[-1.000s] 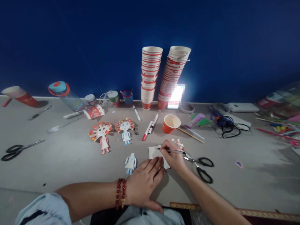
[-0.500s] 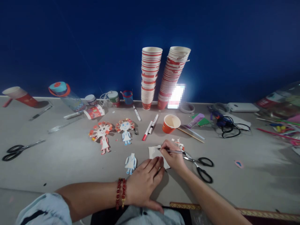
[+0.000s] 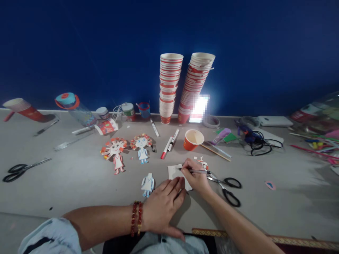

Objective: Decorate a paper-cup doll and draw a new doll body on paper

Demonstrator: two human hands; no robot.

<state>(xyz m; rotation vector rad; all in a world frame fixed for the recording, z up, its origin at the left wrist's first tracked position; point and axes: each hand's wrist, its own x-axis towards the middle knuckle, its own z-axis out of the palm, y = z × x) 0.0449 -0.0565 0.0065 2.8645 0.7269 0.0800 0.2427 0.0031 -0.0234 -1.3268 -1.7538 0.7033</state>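
Observation:
A small piece of white paper (image 3: 173, 170) lies on the table in front of me, with faint marks near its top. My left hand (image 3: 164, 203) rests flat on its lower left part, thumb held apart. Pinched in my right hand (image 3: 195, 178) is a pen (image 3: 197, 171), its tip touching the paper's upper part. Left of the paper lies a cut-out paper body in a blue-edged dress (image 3: 147, 185). Two paper dolls with cup-strip hair, one red (image 3: 118, 162) and one blue (image 3: 143, 153), lie farther back. Black-handled scissors (image 3: 227, 187) sit beside my right hand.
Two tall stacks of paper cups (image 3: 169, 88) stand at the back by a blurred bright screen (image 3: 199, 108). A cut cup (image 3: 194, 140) and markers (image 3: 173, 140) lie in the middle. Other scissors (image 3: 18, 172) and a water bottle (image 3: 76, 107) are left, a black cable (image 3: 261, 143) right.
The pen tip and my right fingers have shifted very slightly on the paper. My left hand keeps its place, and the other things have not moved.

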